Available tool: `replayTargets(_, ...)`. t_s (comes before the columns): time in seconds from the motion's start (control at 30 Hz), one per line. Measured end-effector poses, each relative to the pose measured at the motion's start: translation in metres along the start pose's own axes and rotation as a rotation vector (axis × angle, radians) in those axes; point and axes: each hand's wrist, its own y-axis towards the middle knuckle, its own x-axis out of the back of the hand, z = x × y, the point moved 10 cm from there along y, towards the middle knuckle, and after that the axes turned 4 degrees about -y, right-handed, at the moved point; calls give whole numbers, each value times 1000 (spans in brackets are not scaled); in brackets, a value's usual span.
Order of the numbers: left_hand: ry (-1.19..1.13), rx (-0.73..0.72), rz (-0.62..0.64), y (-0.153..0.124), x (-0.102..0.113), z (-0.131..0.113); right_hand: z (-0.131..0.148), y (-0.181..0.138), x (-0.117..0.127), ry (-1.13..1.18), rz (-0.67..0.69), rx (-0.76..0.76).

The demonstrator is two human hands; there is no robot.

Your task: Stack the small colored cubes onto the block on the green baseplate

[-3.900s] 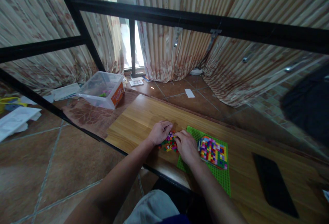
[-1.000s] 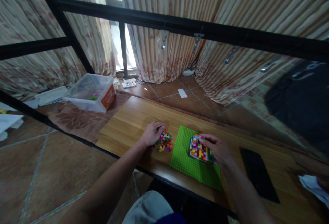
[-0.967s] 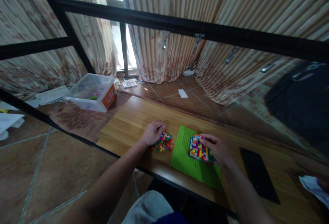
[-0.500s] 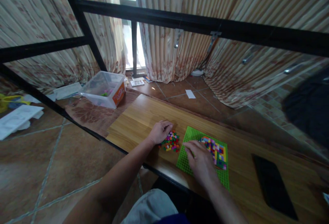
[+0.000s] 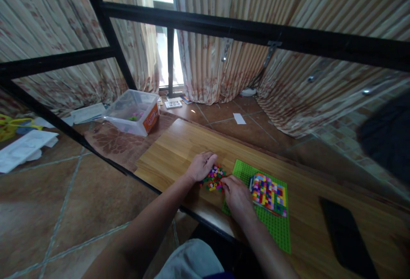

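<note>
A loose pile of small multicoloured toy bricks lies on the wooden table. Along its left side rests my left hand, fingers stretched out and lying against the tabletop, with no brick seen in it. My right hand reaches over the left part of a green studded baseplate, its fingertips drawn together at the pile's right edge; whatever they pinch is too small to make out. On the baseplate, right of that hand, stands a block of tightly packed coloured bricks.
The wooden table also carries a dark flat slab at the right. On the floor beyond its left end sits a clear plastic bin with a few pieces inside. A black metal frame crosses in front of the curtains.
My right hand has moved left, from above the brick-covered block to the pile's right edge, uncovering the block. My left hand stays beside the pile. The view has shifted slightly.
</note>
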Motion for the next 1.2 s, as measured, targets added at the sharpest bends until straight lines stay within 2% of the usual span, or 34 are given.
replayTargets(0.23,-17,-3,-7,0,3,-3,7,-13,37,142,-175,-87)
replayTargets(0.33,-18,-14,2,1,3,-5,1,-23,58,199,-227,-133)
replayTargets(0.5,9,-6,-2,1,3,-5,-40,-46,93,209,-354,-302)
replayTargets(0.67,5,0,2,0,3,-3,-83,-61,115,204,-457,-430)
replayTargets(0.77,7,1,2,0,3,-3,-99,-61,117,185,-493,-460)
replayTargets(0.97,14,9,-3,0,3,-2,-116,-56,105,205,-467,-469)
replayTargets(1.2,-4,3,-1,1,2,0,-133,-53,92,385,-428,-519)
